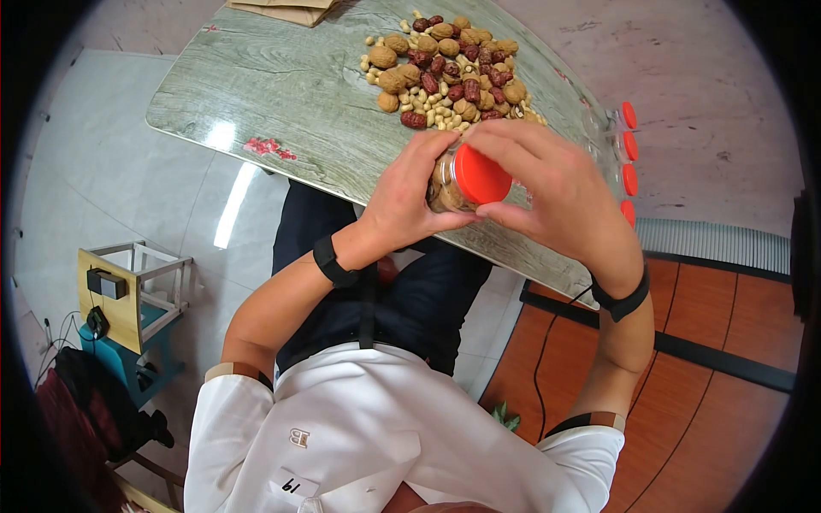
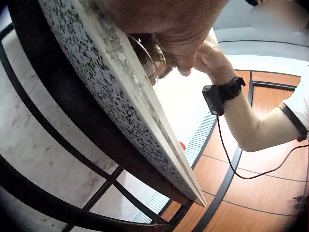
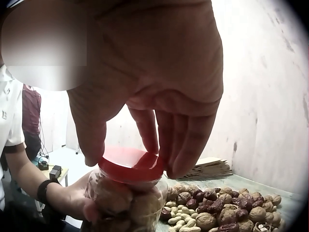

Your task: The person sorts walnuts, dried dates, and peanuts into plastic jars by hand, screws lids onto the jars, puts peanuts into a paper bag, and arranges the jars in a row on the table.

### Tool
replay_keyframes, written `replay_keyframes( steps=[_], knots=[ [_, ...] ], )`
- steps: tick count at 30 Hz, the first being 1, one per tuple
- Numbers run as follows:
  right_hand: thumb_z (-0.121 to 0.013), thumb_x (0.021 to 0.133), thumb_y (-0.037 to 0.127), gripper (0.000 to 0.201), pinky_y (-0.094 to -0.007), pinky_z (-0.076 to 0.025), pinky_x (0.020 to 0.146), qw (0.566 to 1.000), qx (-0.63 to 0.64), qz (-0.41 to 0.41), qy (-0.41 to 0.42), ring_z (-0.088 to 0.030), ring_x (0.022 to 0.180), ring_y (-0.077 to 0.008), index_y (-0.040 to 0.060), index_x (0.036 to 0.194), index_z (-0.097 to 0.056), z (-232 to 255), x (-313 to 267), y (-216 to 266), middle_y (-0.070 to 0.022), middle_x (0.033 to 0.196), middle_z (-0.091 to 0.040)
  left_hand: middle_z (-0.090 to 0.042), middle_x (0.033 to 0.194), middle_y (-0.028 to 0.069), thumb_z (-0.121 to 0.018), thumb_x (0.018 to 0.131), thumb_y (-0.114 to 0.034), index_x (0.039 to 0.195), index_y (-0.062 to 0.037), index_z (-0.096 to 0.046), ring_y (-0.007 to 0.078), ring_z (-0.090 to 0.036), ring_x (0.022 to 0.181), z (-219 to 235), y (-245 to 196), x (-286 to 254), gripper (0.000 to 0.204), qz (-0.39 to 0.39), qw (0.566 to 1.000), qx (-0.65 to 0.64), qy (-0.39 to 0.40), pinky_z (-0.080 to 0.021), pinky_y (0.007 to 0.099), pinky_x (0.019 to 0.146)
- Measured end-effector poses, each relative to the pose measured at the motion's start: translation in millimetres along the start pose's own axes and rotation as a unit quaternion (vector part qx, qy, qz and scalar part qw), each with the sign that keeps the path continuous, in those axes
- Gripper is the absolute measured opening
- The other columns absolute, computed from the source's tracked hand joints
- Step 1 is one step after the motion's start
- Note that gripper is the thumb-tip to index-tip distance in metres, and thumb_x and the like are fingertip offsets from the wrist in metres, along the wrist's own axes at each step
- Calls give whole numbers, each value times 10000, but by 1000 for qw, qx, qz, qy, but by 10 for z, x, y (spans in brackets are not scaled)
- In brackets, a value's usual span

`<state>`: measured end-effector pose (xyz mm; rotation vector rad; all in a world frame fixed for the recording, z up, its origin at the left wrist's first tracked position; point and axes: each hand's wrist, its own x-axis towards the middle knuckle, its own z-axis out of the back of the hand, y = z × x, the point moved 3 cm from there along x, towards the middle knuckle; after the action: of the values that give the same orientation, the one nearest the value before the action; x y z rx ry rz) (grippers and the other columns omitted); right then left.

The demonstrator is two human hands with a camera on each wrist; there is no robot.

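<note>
A clear jar (image 3: 128, 205) with walnuts inside has a red lid (image 1: 482, 173) on its mouth. The left hand (image 1: 400, 190) is curled round the jar's body. Around the lid's rim are the thumb and fingers of the right hand (image 1: 556, 184); in the right wrist view this hand (image 3: 154, 72) reaches down over the lid (image 3: 131, 164). Just beyond the hands lies a pile of walnuts, red dates and peanuts (image 1: 445, 73). In the left wrist view the left hand (image 2: 164, 19) hides most of the jar.
Several red-lidded jars (image 1: 629, 145) stand along the right edge of the table (image 1: 256, 94). Brown paper bags (image 1: 286, 8) lie at its far edge, also seen as a stack (image 3: 207, 168) behind the nuts. A stool and a wooden board are on the floor at left.
</note>
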<state>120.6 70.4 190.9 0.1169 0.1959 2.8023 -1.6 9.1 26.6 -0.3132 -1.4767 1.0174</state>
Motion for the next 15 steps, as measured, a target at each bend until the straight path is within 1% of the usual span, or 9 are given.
replay_keyframes(
  steps=[2, 6, 11, 15],
  knots=[
    [-863, 677, 79, 626, -428, -564, 931, 999, 9, 38, 6, -652, 1128, -339, 62, 1262, -643, 16, 5, 34, -112, 1266, -653, -579, 1317, 205, -987, 631, -271, 1406, -6, -474, 410, -601, 1190, -10, -2, 2, 966, -3, 1000, 0, 0, -530, 451, 990],
    [-855, 667, 47, 632, -428, -557, 955, 999, 27, 38, 9, -640, 1150, -334, 67, 1263, -644, 58, 11, 19, -107, 1274, -652, -583, 1317, 197, -990, 628, -277, 1403, -12, -476, 405, -603, 1190, -8, -4, 2, 967, -5, 1000, -1, -4, -533, 445, 986],
    [-848, 663, 32, 630, -433, -553, 966, 998, 25, 51, 24, -634, 1160, -339, 50, 1258, -641, 32, 24, 10, -116, 1282, -649, -584, 1320, 192, -990, 627, -278, 1402, -16, -478, 403, -604, 1189, -6, -7, 5, 966, -5, 1000, -5, -3, -533, 443, 985],
    [-856, 671, 62, 603, -431, -560, 939, 998, 14, 57, 11, -645, 1134, -340, 39, 1234, -641, 21, 44, 21, -120, 1255, -652, -583, 1322, 193, -987, 630, -280, 1398, -12, -477, 404, -604, 1189, -3, 0, 3, 961, -1, 1000, -3, 0, -533, 446, 984]
  ],
)
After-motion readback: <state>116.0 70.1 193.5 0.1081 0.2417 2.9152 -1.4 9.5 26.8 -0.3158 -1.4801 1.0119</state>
